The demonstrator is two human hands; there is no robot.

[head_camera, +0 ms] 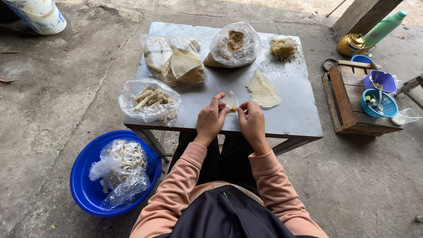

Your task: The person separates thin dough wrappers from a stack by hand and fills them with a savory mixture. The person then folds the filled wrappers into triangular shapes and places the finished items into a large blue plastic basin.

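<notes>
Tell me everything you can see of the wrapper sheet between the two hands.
The wrapper sheet is a thin, pale cream, wedge-shaped piece, dough-like in look, lying flat on the grey metal table near its front edge. A small lump of filling sits on its lower part. The left hand touches its left edge and the right hand its lower right edge; the fingertips hide part of it. It lies apart from the stack of similar sheets to its right.

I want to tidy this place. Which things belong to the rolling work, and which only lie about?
In use: left hand, right hand, wrapper being folded, wrapper stack, filling heap, bag of finished rolls.

Lying about: kettle, green flask, wooden crate.
</notes>
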